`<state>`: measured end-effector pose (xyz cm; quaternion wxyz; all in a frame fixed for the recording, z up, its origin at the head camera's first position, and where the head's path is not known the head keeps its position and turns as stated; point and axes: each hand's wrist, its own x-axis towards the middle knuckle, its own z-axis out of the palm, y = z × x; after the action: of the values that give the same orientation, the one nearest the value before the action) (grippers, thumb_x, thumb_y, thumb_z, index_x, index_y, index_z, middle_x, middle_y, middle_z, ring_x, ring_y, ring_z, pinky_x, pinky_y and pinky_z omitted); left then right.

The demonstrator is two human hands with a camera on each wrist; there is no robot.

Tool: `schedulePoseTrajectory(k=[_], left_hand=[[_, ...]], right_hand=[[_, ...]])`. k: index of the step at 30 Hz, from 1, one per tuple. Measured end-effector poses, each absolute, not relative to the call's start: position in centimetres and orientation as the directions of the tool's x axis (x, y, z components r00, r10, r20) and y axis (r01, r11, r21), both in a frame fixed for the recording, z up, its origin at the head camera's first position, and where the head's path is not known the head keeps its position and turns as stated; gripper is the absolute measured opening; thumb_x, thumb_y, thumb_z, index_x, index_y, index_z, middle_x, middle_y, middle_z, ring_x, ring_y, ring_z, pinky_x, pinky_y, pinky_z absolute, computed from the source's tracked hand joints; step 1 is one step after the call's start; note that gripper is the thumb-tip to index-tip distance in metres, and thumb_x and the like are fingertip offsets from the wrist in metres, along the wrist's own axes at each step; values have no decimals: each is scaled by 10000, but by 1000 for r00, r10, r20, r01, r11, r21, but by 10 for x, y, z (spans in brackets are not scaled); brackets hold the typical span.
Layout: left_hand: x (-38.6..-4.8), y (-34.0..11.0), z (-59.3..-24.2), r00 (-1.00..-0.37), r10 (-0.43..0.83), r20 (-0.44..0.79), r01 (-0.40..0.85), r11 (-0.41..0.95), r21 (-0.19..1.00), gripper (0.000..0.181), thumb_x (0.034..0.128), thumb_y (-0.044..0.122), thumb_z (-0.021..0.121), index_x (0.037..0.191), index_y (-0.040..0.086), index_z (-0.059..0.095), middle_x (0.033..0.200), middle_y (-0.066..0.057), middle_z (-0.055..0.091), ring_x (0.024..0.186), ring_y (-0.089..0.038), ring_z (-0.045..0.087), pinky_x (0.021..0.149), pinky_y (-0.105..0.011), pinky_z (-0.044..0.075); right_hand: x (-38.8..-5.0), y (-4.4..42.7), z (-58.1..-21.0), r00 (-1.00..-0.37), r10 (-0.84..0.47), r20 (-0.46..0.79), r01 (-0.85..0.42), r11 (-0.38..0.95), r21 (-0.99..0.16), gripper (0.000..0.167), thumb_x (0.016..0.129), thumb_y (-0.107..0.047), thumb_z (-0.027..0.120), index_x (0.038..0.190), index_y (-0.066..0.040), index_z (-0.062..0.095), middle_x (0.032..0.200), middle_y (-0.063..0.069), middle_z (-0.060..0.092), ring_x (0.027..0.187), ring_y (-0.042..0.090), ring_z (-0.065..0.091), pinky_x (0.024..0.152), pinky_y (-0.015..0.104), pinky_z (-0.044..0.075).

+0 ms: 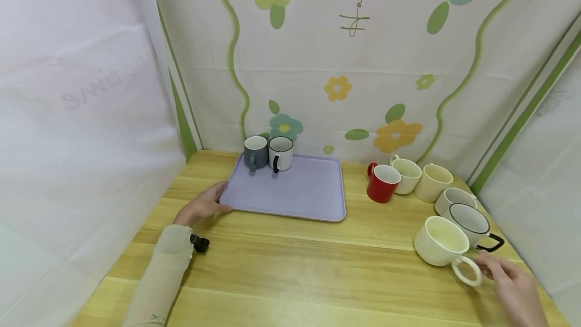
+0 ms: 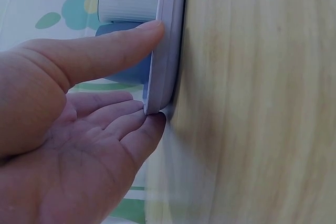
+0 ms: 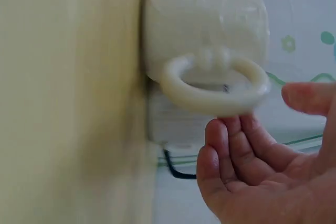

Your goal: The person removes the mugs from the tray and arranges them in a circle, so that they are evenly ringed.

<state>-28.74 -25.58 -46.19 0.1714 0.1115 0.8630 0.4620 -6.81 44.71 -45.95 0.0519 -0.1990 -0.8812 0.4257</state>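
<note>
My left hand [image 1: 206, 205] is at the near left corner of a lilac tray [image 1: 290, 193]. Its thumb rests against the rim and its outstretched fingers touch the corner, as the left wrist view shows. A dark grey mug [image 1: 256, 154] and a white mug with a black handle [image 1: 281, 154] stand upright at the tray's back left. My right hand [image 1: 510, 279] is beside the ring handle of a cream mug [image 1: 433, 246]. In the right wrist view its thumb is apart from the fingers, and the fingertips lie close to the ring handle [image 3: 210, 98]; contact is unclear.
Behind the cream mug are a black-rimmed white mug [image 1: 469, 221] and another white mug [image 1: 447, 203]. A beige cup [image 1: 431, 185], a pale mug [image 1: 406, 178] and a red mug [image 1: 381, 191] stand farther back on the wooden table [image 1: 295, 271]. Floral cloth walls [image 1: 308, 54] border it.
</note>
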Motion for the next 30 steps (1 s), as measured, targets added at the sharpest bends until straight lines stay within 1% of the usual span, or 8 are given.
schedulePoseTrajectory(k=[3, 9, 13, 16, 19, 20, 24, 30], left_hand=[[-288, -256, -462, -914, 356, -192, 38, 549, 835, 909, 1018, 68, 685, 1684, -21, 73, 1774, -240, 19, 1637, -465, 64, 1336, -592, 170], [-289, -256, -462, -917, 346, -197, 33, 559, 829, 920, 1012, 80, 699, 1683, -25, 77, 1772, -245, 26, 1637, -466, 66, 1336, -597, 165], [-289, -255, -461, -919, 347, -188, 42, 560, 828, 928, 1001, 71, 712, 1677, -41, 86, 1765, -265, 37, 1630, -480, 74, 1332, -603, 165], [-287, -254, -460, -918, 349, -186, 45, 559, 828, 930, 999, 73, 714, 1676, -45, 87, 1763, -269, 39, 1628, -484, 76, 1332, -603, 163], [-287, -253, -460, -919, 350, -182, 49, 558, 829, 924, 1003, 73, 709, 1674, -49, 87, 1762, -272, 41, 1629, -484, 79, 1333, -601, 163], [-287, -253, -460, -919, 350, -180, 49, 556, 830, 921, 1003, 69, 707, 1674, -49, 88, 1762, -272, 41, 1629, -483, 78, 1334, -601, 161], [-288, -254, -460, -921, 351, -172, 56, 552, 832, 919, 1002, 65, 707, 1672, -56, 90, 1759, -281, 41, 1626, -490, 79, 1332, -608, 157], [-289, -255, -461, -919, 347, -189, 43, 563, 825, 923, 1006, 85, 709, 1679, -34, 89, 1766, -260, 42, 1633, -472, 83, 1333, -599, 169]], right_hand=[[-69, 444, -446, -913, 405, 57, 254, 672, -696, 528, 1060, -533, 570, 1295, -84, 721, 919, -496, 553, 844, -330, 425, 657, 70, 348], [-88, 418, -414, -958, 218, 185, 52, 770, -636, 551, 1011, -437, 709, 1441, -100, 635, 1100, -475, 570, 974, -377, 421, 704, 3, 359], [-110, 383, -395, -967, 85, 239, -73, 809, -583, 518, 986, -403, 752, 1419, -135, 661, 1248, -149, 724, 1036, -293, 481, 762, -6, 404], [-127, 350, -387, -952, -22, 306, -194, 817, -543, 471, 970, -350, 782, 1372, -124, 688, 1301, 120, 743, 1129, 6, 681, 859, -9, 416], [-147, 316, -386, -936, -120, 330, -286, 804, -520, 462, 963, -329, 793, 1358, -110, 695, 1316, 145, 746, 1215, 337, 706, 964, 134, 509], [-155, 304, -386, -932, -149, 332, -312, 796, -519, 462, 960, -322, 797, 1353, -101, 698, 1314, 144, 747, 1219, 389, 697, 987, 213, 540], [-187, 258, -389, -915, -250, 316, -390, 747, -538, 521, 941, -316, 818, 1376, -63, 681, 1352, 143, 731, 1253, 394, 687, 1055, 555, 567], [-234, 189, -394, -884, -369, 288, -467, 669, -578, 590, 943, -314, 811, 1432, -33, 637, 1420, 164, 692, 1308, 372, 662, 1118, 573, 542]])
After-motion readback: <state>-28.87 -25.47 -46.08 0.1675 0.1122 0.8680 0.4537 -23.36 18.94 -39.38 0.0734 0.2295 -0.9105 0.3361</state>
